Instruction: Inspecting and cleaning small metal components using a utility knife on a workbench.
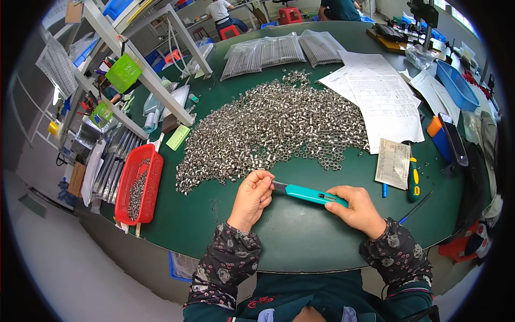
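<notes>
The right hand (pixel 357 208) has its fingers closed round a long, flat, teal plastic knife (pixel 310 194), with the thumb on top. Its grey metal blade (pixel 279 186) points at the left hand (pixel 250 200). The left thumb and first finger pinch a tiny grey piece (pixel 272 181) right by the blade tip. It looks like one of the small, shiny silver metal rings (pixel 268 123), but it is mostly hidden, so I cannot be sure. The rings lie in a big heap just past the hands, on the dark green table top (pixel 300 236). More sit in a red plastic basket (pixel 154 185), over to the left.

The step seems to be cleaning a ring's edge with the blade. To do it well, pinch the ring tight and let just its rim stick out. Use small, soft strokes and turn the ring a bit each time. Too hard a push could make the blade slip into the left thumb. Stay low, so a dropped ring lands close by.
</notes>
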`<move>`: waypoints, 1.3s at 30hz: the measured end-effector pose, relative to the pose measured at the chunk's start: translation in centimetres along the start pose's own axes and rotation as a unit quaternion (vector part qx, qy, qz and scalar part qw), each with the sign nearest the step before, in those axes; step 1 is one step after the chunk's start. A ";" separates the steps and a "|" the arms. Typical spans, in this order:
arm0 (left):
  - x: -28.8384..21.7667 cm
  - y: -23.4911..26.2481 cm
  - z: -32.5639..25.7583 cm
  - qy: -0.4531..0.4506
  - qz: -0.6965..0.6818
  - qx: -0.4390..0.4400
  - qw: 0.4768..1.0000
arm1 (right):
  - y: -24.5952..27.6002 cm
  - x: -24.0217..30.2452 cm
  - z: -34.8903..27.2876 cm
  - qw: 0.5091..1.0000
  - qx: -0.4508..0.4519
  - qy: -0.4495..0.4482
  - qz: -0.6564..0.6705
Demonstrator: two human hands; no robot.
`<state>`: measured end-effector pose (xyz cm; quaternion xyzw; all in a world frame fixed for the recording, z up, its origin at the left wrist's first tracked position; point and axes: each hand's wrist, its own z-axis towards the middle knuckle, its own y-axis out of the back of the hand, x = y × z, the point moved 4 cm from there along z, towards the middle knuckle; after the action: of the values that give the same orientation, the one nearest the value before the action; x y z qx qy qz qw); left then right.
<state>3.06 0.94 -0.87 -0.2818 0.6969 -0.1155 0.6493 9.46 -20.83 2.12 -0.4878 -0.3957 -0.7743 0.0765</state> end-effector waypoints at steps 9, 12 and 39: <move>0.3 0.3 0.0 0.028 -0.044 0.003 0.999 | 0.6 1.1 -0.2 0.992 -0.080 0.054 -0.076; 0.2 0.4 -0.1 0.021 -0.047 -0.015 0.999 | 0.8 0.9 -0.1 0.988 -0.114 0.066 -0.081; -0.1 -0.4 0.0 -0.022 0.031 -0.007 0.999 | 0.2 0.0 0.0 1.000 0.004 -0.022 0.017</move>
<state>3.15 0.68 -0.63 -0.2669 0.6915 -0.0838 0.6660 9.61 -20.96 2.21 -0.5110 -0.3922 -0.7603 0.0831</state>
